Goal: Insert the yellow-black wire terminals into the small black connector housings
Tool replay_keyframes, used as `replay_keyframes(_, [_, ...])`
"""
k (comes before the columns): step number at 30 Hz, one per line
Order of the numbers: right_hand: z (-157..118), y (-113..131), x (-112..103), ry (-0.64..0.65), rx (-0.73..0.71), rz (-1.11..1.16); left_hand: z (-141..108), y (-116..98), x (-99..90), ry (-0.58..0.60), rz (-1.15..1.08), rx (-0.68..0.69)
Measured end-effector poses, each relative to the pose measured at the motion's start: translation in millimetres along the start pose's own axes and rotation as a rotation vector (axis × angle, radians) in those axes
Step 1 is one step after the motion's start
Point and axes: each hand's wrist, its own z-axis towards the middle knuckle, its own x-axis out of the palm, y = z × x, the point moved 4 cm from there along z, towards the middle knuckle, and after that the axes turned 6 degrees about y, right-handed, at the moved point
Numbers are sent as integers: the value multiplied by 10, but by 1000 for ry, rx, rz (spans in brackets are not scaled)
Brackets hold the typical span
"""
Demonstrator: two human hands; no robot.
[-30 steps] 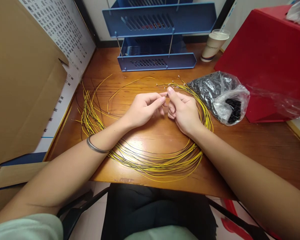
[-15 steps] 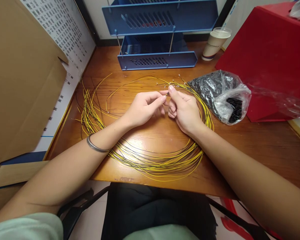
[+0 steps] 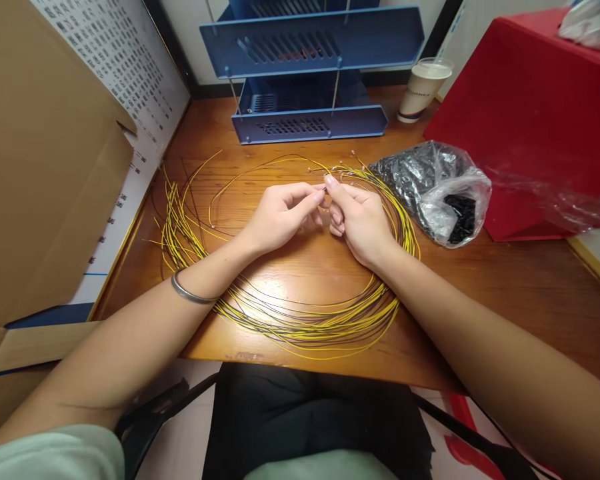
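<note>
My left hand [image 3: 283, 219] is closed in a pinch, thumb against forefinger, at a small black piece [image 3: 325, 190]. Right beside it, fingertips nearly touching, my right hand [image 3: 364, 223] pinches what looks like the end of a thin wire; the fingers hide most of it. Both hands sit above the middle of a large loose coil of yellow and black wires [image 3: 305, 330] lying on the table. Small pale terminals [image 3: 363, 169] tip several wire ends just behind my right hand. The other wire ends fan out to the left.
A clear bag of small black parts [image 3: 415, 180] lies open right of the coil. Behind stand a blue tray rack [image 3: 310, 125] and a paper cup [image 3: 423, 93]. A red box [image 3: 525, 133] is at right, a cardboard box [image 3: 45, 167] at left. The wooden table [image 3: 460, 280] ends before my lap.
The view has shifted slightly, so most things appear a little further left. My hands keep the same pinch close together, and the black piece stays at the fingertips.
</note>
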Motion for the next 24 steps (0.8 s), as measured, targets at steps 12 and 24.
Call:
replay_keyframes(12, [5, -7, -38, -34, -16, 2, -11, 23, -13, -50, -17, -5])
replay_keyframes(24, [2, -4, -18, -28, 7, 12, -18, -6, 14, 5, 1, 7])
